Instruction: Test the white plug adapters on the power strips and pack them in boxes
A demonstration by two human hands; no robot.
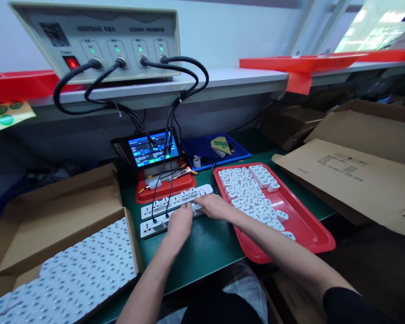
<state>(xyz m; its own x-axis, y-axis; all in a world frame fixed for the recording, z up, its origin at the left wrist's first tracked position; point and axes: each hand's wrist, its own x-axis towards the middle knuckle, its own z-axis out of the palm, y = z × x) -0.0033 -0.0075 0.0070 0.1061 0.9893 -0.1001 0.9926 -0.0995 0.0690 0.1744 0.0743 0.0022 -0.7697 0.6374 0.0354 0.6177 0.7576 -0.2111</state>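
Note:
Two white power strips lie side by side on the green table. My left hand [181, 222] is over the front power strip [148, 229], fingers closed; whatever they grip is hidden. My right hand [213, 206] reaches in from the right, thumb and fingers pinched on a small white plug adapter at the right part of that strip, mostly covered by the hands. Thin black cables with plugs run down to the front strip's left part. Behind it, the rear power strip [177, 201] has white adapters standing in its sockets.
Right of my hands, a red tray [300, 220] carries many white adapters [253, 193]. An open cardboard box [135, 243] at left holds rows of them. Behind are a lit screen [153, 148], a small red tray [146, 195], a blue tray [202, 148] and a cabled tester [121, 40].

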